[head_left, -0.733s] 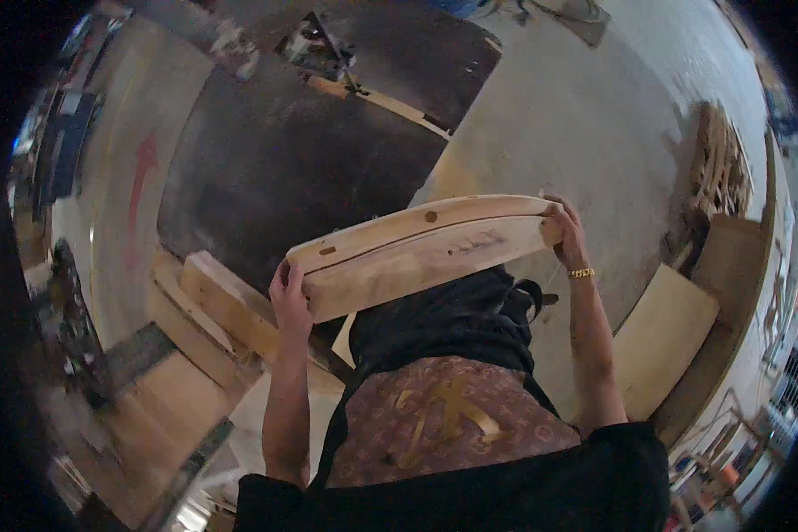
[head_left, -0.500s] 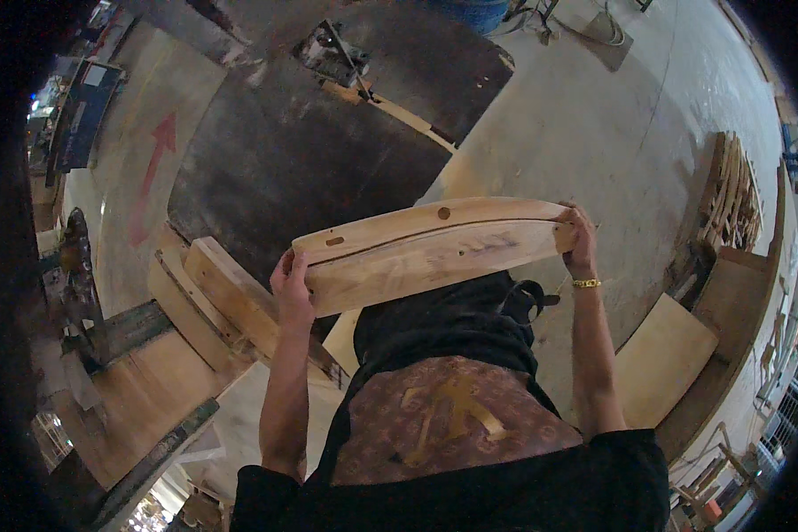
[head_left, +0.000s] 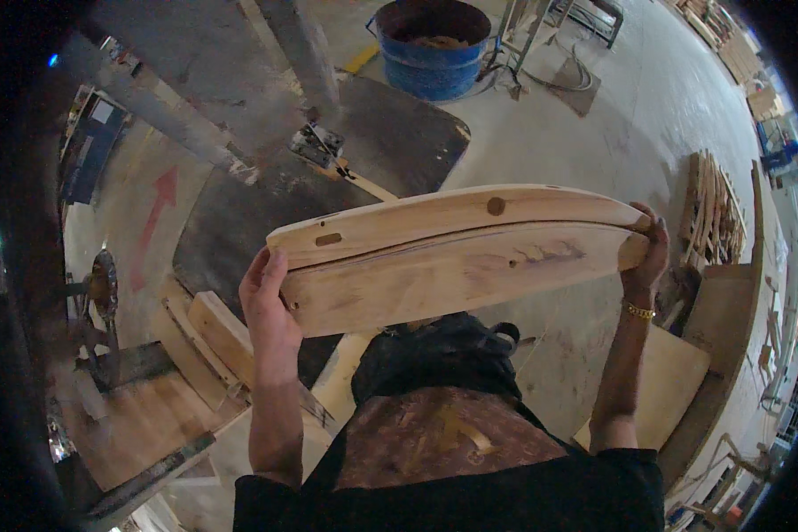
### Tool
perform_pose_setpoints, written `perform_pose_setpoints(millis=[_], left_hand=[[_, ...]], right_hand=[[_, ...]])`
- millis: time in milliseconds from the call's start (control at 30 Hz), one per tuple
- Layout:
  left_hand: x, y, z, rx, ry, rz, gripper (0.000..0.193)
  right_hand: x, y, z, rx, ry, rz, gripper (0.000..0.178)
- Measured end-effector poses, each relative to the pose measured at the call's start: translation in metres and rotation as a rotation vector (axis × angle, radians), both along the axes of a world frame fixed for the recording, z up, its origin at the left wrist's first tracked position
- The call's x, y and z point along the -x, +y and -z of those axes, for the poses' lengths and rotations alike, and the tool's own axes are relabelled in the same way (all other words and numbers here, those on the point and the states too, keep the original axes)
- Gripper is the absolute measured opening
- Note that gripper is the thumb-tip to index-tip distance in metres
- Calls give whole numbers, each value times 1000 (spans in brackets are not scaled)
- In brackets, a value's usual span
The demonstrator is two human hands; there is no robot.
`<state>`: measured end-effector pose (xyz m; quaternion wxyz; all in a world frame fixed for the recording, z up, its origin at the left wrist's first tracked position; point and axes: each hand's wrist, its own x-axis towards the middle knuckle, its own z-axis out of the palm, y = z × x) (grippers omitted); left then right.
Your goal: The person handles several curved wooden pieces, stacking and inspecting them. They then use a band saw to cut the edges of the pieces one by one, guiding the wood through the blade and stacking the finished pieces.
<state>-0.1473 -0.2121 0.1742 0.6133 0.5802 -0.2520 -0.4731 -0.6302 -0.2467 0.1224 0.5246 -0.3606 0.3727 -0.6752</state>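
Note:
A long, pale wooden board (head_left: 434,266) spans the space between my two hands, in front of my body. Its upper part is a curved strip with an oblong slot and a round hole; a dark curved line or gap runs lengthwise below that strip. Around its left end my left hand (head_left: 270,297) is closed, thumb on the near face. My right hand (head_left: 649,257), with a gold bracelet at the wrist, grips the right end. The board tilts slightly, its right end higher.
Curved wooden pieces (head_left: 206,341) lie stacked at the left beside a wooden bench top (head_left: 137,408). A dark table (head_left: 239,217) with a small machine (head_left: 317,144) stands ahead. Beyond are a blue drum (head_left: 430,66) and, at right, stacked wood strips (head_left: 711,208) and a pale panel (head_left: 661,386).
Both hands have lifted the board closer to the view, and it looks larger. The view has tilted up, showing more of the blue drum.

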Motion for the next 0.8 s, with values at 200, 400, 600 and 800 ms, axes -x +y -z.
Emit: perform_pose_setpoints(millis=[200,400,600,800], left_hand=[[12,10,-25,47,-27,-227,35],[6,25,-39,145,52,-166,28],[0,43,-46,273,-124,-16,27],[4,43,-62,253,-147,-96,25]], right_hand=[[5,-3,-25,22,36,71,52],[-4,-15,-42,29,46,121,54],[3,-24,-39,109,-26,-29,52],[-7,-32,-32,100,-23,-7,51]])
